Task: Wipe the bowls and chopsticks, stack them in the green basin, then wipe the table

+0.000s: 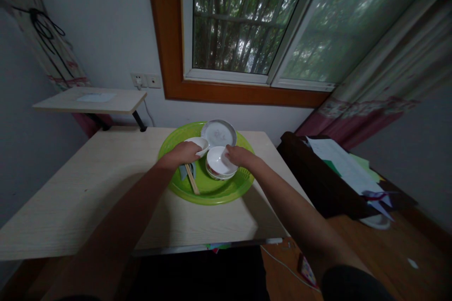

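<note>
A round green basin stands on the desk with dishes in it. My left hand is closed on the rim of a white bowl at the basin's left side. With its fingers over the rim, my right hand grips a white bowl that sits on at least one more bowl. Behind the bowls lies a white plate. Wooden chopsticks rest below my left hand, beside a grey-blue cloth partly hidden by that hand.
The pale wooden desk carries a small raised shelf at back left, with a paper sheet on it. Beyond the desk are a window and wall sockets. To the right, papers lie on a dark piece of furniture.
</note>
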{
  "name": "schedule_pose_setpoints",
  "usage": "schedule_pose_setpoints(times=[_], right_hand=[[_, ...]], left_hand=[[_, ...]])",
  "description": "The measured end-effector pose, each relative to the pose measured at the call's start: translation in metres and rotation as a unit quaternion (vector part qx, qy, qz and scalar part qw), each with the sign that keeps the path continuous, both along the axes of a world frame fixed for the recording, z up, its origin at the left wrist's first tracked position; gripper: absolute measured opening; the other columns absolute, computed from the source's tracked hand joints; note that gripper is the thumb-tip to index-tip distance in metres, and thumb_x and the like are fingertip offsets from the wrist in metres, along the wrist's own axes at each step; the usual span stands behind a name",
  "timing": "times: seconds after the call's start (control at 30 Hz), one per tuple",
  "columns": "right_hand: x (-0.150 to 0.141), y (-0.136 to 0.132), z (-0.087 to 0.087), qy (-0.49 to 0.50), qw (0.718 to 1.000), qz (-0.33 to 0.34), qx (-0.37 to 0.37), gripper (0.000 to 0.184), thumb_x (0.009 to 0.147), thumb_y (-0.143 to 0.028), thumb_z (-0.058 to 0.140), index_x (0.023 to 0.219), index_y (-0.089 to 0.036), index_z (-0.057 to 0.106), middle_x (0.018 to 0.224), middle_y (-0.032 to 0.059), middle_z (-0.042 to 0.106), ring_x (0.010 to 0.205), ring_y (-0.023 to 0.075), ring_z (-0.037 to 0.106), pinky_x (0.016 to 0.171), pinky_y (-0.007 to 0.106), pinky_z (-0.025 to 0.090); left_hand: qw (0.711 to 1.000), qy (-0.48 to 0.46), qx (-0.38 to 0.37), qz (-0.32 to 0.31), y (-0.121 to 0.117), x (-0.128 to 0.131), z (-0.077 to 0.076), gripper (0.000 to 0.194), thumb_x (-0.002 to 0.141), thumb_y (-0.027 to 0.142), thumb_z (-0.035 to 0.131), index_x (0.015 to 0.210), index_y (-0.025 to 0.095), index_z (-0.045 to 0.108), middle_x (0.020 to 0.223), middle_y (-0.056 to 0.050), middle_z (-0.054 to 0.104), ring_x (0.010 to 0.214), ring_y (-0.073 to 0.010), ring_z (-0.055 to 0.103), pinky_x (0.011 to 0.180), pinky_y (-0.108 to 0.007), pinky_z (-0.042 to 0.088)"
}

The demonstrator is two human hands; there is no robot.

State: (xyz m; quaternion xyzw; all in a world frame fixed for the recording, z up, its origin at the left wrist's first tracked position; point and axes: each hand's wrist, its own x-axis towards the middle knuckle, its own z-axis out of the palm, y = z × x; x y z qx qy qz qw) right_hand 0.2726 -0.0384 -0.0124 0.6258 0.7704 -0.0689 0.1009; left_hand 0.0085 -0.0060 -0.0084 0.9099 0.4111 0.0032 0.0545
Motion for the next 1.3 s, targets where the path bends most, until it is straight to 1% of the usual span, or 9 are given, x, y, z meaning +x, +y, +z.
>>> schedule_pose_setpoints(times=[0.23,0.4,0.63,0.7,0.83,0.93,1.07,1.2,1.3], right_hand=[[0.002,0.004,-0.003,0.021,0.999,-0.013,-0.020,0.047,0.103,-0.034,0.046,0.144,-0.011,0.049,0.137,0.0239,0.064,0.122,0.0329,0.066,0.097,0.040,0.051],[0.001,0.009,-0.002,0.042,0.998,-0.015,-0.038,0.045,0.102,-0.035,0.050,0.142,-0.013,0.051,0.139,0.0192,0.065,0.122,0.0288,0.066,0.095,0.034,0.052],[-0.004,0.002,0.013,0.139,0.985,-0.055,-0.086,0.040,0.105,-0.043,0.045,0.127,-0.014,0.062,0.121,0.0158,0.074,0.088,0.0220,0.075,0.074,0.027,0.054],[-0.004,0.003,0.019,0.131,0.988,-0.053,-0.055,0.045,0.106,-0.048,0.041,0.119,-0.014,0.068,0.119,0.0166,0.075,0.092,0.0233,0.075,0.077,0.027,0.054],[-0.002,0.013,0.027,0.142,0.986,-0.065,0.059,0.057,0.108,-0.053,0.030,0.108,-0.015,0.072,0.115,0.0165,0.076,0.105,0.0246,0.072,0.086,0.028,0.052],[-0.003,0.019,0.032,0.250,0.960,-0.106,0.075,0.062,0.109,-0.055,0.021,0.117,-0.015,0.067,0.108,0.0143,0.078,0.093,0.0213,0.075,0.082,0.027,0.055],[-0.016,0.015,0.043,0.412,0.897,-0.159,-0.006,0.064,0.108,-0.060,0.015,0.131,-0.014,0.054,0.109,0.0154,0.077,0.071,0.0159,0.073,0.066,0.024,0.057],[-0.030,0.009,0.048,0.523,0.833,-0.175,-0.037,0.041,0.107,-0.053,0.038,0.120,-0.019,0.054,0.084,0.0062,0.075,0.052,0.0112,0.063,0.053,0.021,0.054],[-0.034,0.010,0.044,0.543,0.818,-0.189,-0.010,0.017,0.103,-0.034,0.047,0.106,-0.018,0.055,0.067,0.0006,0.068,0.046,0.0126,0.061,0.049,0.022,0.053]], left_hand=[[0.999,-0.030,0.014,0.017,-0.001,-0.001,0.006,0.028,0.092,0.039,0.060,0.106,0.022,0.076,0.108,-0.011,0.076,0.096,-0.0256,0.069,0.080,-0.032,0.049],[0.996,-0.065,0.047,0.039,0.000,-0.002,0.007,0.029,0.094,0.040,0.060,0.110,0.022,0.075,0.112,-0.012,0.076,0.103,-0.0264,0.068,0.086,-0.035,0.048],[0.989,-0.105,0.099,0.038,0.000,-0.003,0.010,0.027,0.098,0.035,0.054,0.110,0.017,0.071,0.118,-0.014,0.073,0.110,-0.0274,0.065,0.093,-0.037,0.046],[0.986,-0.114,0.116,0.028,0.000,-0.004,0.012,0.026,0.100,0.033,0.052,0.110,0.017,0.070,0.116,-0.014,0.073,0.111,-0.0267,0.065,0.094,-0.037,0.046],[0.983,-0.121,0.141,0.005,0.001,-0.003,0.014,0.023,0.101,0.031,0.051,0.107,0.018,0.069,0.111,-0.012,0.074,0.109,-0.0260,0.065,0.097,-0.038,0.044],[0.983,-0.115,0.146,-0.009,0.001,0.000,0.015,0.021,0.101,0.031,0.053,0.104,0.017,0.068,0.109,-0.013,0.074,0.106,-0.0262,0.065,0.096,-0.038,0.044],[0.981,-0.111,0.159,-0.033,0.001,0.003,0.015,0.021,0.101,0.029,0.053,0.103,0.017,0.070,0.108,-0.013,0.074,0.106,-0.0260,0.065,0.095,-0.038,0.043],[0.970,-0.122,0.194,-0.083,-0.002,0.003,0.016,0.019,0.100,0.029,0.055,0.101,0.017,0.070,0.101,-0.010,0.075,0.101,-0.0251,0.066,0.092,-0.039,0.043],[0.960,-0.122,0.220,-0.124,-0.004,0.004,0.018,0.019,0.100,0.027,0.055,0.098,0.017,0.070,0.096,-0.008,0.074,0.097,-0.0242,0.065,0.091,-0.039,0.043]])
